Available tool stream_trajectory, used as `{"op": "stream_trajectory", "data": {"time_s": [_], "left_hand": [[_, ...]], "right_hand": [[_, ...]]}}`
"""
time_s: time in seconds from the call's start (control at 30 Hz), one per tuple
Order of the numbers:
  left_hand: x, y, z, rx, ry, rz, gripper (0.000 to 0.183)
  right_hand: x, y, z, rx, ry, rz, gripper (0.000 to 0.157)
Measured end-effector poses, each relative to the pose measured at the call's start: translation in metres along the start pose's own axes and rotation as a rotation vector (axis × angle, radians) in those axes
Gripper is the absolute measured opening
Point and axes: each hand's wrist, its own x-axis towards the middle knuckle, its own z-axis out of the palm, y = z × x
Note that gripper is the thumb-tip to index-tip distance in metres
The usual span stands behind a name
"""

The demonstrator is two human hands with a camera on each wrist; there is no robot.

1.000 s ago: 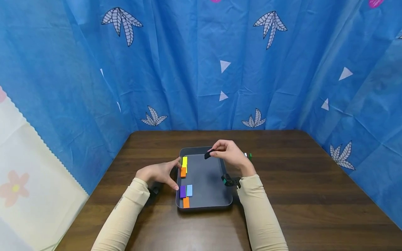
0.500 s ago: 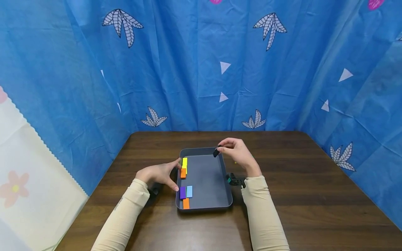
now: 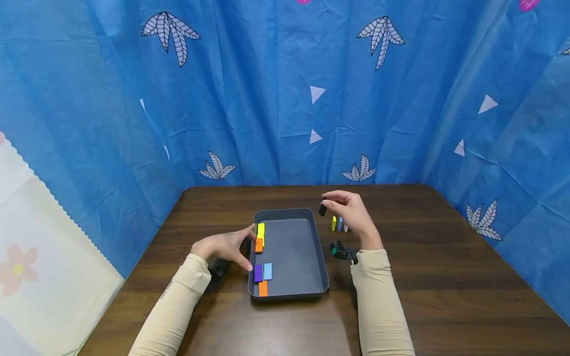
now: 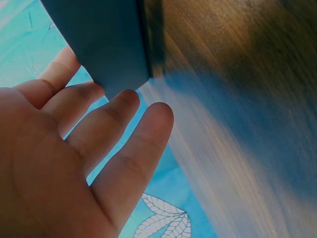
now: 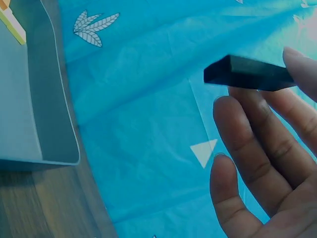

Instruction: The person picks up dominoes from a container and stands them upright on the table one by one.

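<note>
A blue curtain printed with leaves and triangles fills the far side of the room, hanging behind a brown wooden table. On the table sits a grey tray, and at its left side the person's left hand is spread, fingers and thumb well apart, tips at the rim. The right hand is raised beyond the tray's right side, pinching a black block near one end, in the air and clear of the tray. Along the tray's left wall lie yellow blocks, two orange blocks, a purple block and a light blue block. Near the right hand a yellow piece, a blue piece and a pale piece seem to stand on edge. I'd worry that a low sweep of that hand, or of its wrist camera, could topple them; the off-centre pinch could let the black block twist or slip, and a nudge from the left hand could slide the tray. The only lettering I notice is small print on the left sleeve, too tiny to read.
</note>
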Motion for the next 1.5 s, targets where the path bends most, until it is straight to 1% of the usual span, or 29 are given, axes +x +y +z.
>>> {"op": "stream_trajectory", "data": {"time_s": [0.2,0.43,0.73,0.9,1.13,1.5], "left_hand": [[0.000,0.000,-0.001,-0.005,0.005,-0.011,0.130],[0.000,0.000,-0.001,-0.004,0.004,-0.013,0.130],[-0.001,0.000,-0.001,-0.006,0.001,-0.016,0.129],[-0.002,0.000,-0.001,0.003,-0.005,-0.003,0.129],[-0.001,0.000,0.000,0.023,-0.005,0.010,0.129],[-0.002,0.000,0.000,0.011,-0.005,0.012,0.128]], "right_hand": [[-0.002,-0.001,-0.008,-0.003,0.032,-0.007,0.032],[-0.005,0.001,-0.020,0.034,0.076,-0.017,0.033],[-0.010,0.010,-0.036,0.001,0.161,-0.029,0.034],[-0.014,0.016,-0.043,-0.019,0.214,-0.006,0.033],[-0.017,0.025,-0.050,-0.058,0.278,0.018,0.038],[-0.018,0.044,-0.054,-0.118,0.314,0.104,0.035]]}}
